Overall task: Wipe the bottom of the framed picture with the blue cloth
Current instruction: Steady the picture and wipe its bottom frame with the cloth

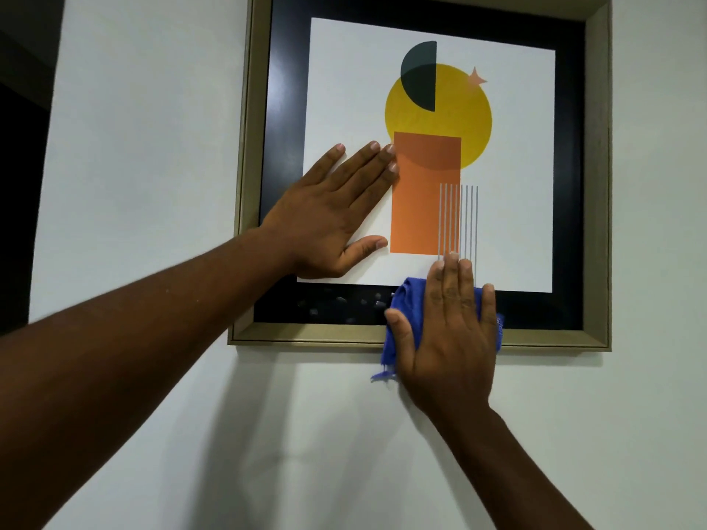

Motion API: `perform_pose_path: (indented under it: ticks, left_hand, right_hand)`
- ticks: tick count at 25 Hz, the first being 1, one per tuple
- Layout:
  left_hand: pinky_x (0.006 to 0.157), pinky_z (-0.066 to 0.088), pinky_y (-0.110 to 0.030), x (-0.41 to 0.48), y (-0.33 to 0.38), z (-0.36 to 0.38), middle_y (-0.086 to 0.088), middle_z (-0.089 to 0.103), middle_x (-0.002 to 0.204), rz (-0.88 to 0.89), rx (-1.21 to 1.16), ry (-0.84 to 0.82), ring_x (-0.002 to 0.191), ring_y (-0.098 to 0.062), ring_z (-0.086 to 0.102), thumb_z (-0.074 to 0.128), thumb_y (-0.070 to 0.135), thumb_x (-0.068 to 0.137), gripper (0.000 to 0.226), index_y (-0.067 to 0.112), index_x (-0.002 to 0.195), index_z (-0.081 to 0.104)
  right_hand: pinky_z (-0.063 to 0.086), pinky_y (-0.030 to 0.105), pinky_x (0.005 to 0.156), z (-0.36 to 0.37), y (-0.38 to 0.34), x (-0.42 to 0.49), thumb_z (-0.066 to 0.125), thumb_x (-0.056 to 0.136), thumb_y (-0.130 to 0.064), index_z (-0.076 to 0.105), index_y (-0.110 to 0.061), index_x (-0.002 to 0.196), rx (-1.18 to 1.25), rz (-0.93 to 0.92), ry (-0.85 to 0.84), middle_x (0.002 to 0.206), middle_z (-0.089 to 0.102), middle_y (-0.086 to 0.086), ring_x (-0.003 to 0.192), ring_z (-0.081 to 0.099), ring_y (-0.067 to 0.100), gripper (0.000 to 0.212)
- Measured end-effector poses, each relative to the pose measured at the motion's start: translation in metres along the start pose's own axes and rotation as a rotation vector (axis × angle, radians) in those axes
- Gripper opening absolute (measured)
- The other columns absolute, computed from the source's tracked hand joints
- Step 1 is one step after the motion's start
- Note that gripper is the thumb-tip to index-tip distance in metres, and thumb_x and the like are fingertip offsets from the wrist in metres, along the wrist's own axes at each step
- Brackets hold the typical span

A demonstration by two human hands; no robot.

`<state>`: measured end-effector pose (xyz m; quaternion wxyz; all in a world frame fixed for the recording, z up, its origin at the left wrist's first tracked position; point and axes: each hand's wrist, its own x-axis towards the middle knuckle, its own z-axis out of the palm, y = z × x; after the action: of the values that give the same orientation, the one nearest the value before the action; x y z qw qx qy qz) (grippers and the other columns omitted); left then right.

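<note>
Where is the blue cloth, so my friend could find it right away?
Look at the framed picture on the white wall and follow its gold bottom edge. The blue cloth is pressed there under the right hand. It is the only bright blue thing; the left hand lies bare.

A plain white wall (145,147) meets a dark opening (19,185) at far left.

The right hand (449,330) presses the blue cloth (405,319) flat against the framed picture (597,185) at its bottom edge (a corner dangles below), while the left hand (333,216) lies spread on the print, bracing it against the white wall (145,147).
</note>
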<state>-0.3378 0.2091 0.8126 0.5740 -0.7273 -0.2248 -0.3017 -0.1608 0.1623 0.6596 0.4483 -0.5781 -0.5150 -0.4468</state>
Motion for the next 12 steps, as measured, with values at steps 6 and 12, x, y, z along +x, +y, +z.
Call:
perform_pose_path:
  ticks: [6, 12]
  left_hand:
    - [0.125, 0.009, -0.047, -0.002, -0.013, -0.002, -0.012, 0.000, 0.165, 0.000, -0.020, 0.009, 0.152, -0.026, -0.002, 0.017, 0.065, 0.091, 0.086, 0.009, 0.153, -0.002]
    - [0.125, 0.008, -0.047, -0.003, -0.013, -0.001, -0.012, 0.001, 0.165, -0.021, -0.034, 0.010, 0.152, -0.026, -0.001, 0.018, 0.065, 0.090, 0.087, 0.008, 0.153, -0.001]
  right_hand:
    - [0.008, 0.045, 0.122, 0.002, -0.025, -0.005, 0.016, 0.094, -0.067, 0.016, -0.005, 0.151, 0.002, -0.117, -0.042, 0.160, 0.017, 0.012, 0.150, 0.009, 0.025, 0.084]
    - [0.002, 0.044, 0.122, 0.000, -0.051, 0.005, 0.013, 0.091, -0.071, 0.014, -0.004, 0.151, 0.043, -0.099, -0.064, 0.161, 0.012, 0.014, 0.150, 0.005, 0.025, 0.090]
